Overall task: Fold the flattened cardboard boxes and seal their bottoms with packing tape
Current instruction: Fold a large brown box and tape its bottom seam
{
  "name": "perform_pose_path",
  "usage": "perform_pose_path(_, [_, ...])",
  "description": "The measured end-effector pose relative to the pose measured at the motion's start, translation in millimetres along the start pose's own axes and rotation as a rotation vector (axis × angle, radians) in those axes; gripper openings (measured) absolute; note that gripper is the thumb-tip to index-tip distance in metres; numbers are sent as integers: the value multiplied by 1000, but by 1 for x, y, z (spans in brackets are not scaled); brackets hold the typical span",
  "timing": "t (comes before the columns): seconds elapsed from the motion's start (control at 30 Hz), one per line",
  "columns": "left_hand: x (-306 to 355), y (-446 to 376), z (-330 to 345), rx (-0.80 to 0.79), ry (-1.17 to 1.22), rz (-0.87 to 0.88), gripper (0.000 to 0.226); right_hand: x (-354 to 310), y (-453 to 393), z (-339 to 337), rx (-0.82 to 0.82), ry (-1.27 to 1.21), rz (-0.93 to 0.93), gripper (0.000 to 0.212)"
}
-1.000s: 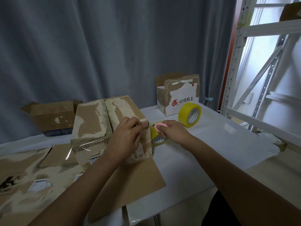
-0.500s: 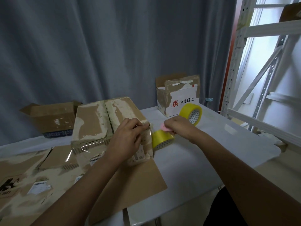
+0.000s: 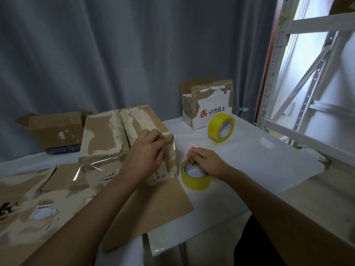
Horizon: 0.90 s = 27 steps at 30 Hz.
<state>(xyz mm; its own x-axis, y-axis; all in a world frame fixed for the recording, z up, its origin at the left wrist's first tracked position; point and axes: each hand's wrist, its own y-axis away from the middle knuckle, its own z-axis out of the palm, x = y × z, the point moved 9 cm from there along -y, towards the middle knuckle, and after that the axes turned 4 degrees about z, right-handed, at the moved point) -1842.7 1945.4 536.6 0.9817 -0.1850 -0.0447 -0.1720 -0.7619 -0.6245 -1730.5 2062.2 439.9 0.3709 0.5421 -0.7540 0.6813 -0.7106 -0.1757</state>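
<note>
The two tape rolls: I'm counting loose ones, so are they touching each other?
Apart. The head view shows bare white table between the upright tape roll and the roll under the right hand.

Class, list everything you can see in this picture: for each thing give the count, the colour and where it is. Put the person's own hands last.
Folded box being taped: one, brown with pale torn patches, centre of table, a flap lying open towards the viewer.
Flattened boxes: a pile, count unclear, brown, table's left.
Open box: one, brown, back left by the curtain.
Printed box: one, white and brown, back of table.
Tape rolls: two, yellow; one standing on edge before the printed box, one lying flat beside the folded box.
Pink item: one, small, above the right hand; unclear what.
Table cover: one, white.
Curtain: grey, behind.
Shelving rack: one, white, right.
Left hand: pinches clear tape at the box corner.
Right hand: holds the flat roll.
</note>
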Motion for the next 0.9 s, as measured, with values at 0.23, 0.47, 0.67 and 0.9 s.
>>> perform_pose_path(0.23, [26,17,-18,154,113,57,50,8,16,3,-381,271,77,19])
perform_pose_path(0.47, [14,104,119,-254,741,-852,20,6,28,17,-443,560,-25,40])
perform_pose_path(0.67, [27,92,128,-150,882,-979,12,5,31,5,-297,512,-57,30])
perform_pose_path(0.9, [37,87,129,-66,905,-971,9,9,34,-6,-224,450,-37,29])
